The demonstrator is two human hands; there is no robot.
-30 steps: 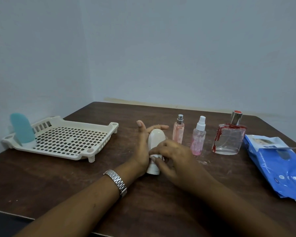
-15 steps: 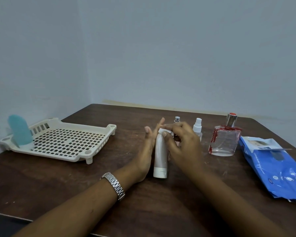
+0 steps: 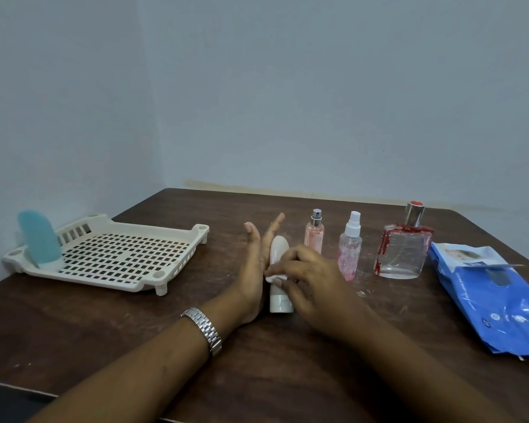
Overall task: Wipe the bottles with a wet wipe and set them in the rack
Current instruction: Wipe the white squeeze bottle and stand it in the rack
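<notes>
Head view: white bottle stands upright, cap down, mid-tabletop; left hand is flat, straight fingers braced against its left side, and right hand has fingers curled, pinching a wet wipe onto the bottle's middle. Rack sits well left, teal bottle upright at its left end. Slim pink sprayer, pink pump bottle and square glass bottle stand in a row behind-right, blue wipes pack far right.

No legible text, white script on blue wipes pack too blurred to read
</notes>
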